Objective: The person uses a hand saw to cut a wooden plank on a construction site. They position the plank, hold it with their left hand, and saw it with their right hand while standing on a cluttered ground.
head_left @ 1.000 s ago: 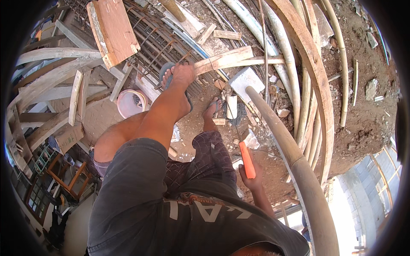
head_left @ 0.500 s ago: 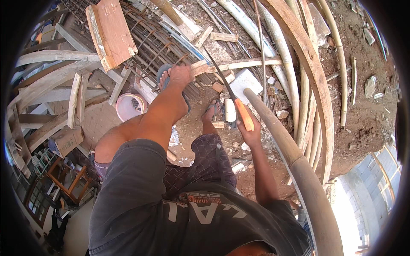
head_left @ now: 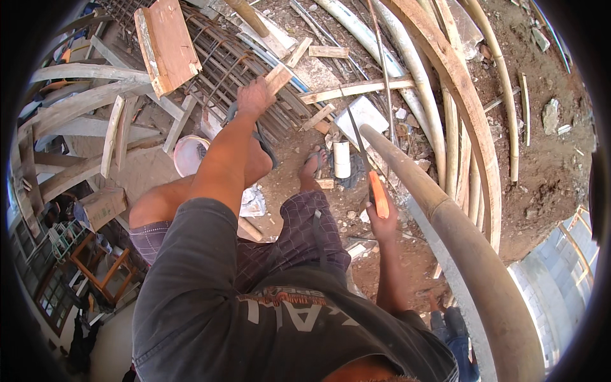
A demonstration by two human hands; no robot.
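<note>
Where the head view looks down on a littered building site, the following items are noted.

Left hand [head_left: 256, 97]: fingers closed around the near end of a short timber piece [head_left: 279, 78]; the grip's underside is hidden. The piece points forward and to the right, over the edge of a bundle of steel bars [head_left: 219, 57]; whether it rests on them cannot be told.

Right hand [head_left: 384, 223]: fingers wrapped about the orange handle [head_left: 379, 194] of a hand saw, thumb partly hidden. The dark blade [head_left: 358, 137] points forward, well apart from the held timber, its line crossing a pale plate [head_left: 370, 114]; contact there is unclear.

Near the hands: a longer timber strip [head_left: 358, 90] by the blade's tip; a small block [head_left: 317, 118] between the two hands; a white cylinder [head_left: 342, 159] beside a sandalled foot [head_left: 312, 164]; a pink-white bucket [head_left: 185, 158] to the left; a long pole [head_left: 433, 204] to the right of the saw.

Handling notes, by judgement: timber best kept firmly pinched, clear of the snagging bars; blade best held low and pointed away from leg and foot; wrist loose, handle gripped squarely; left fingers well off the toothed edge whenever saw and wood come close.
</note>
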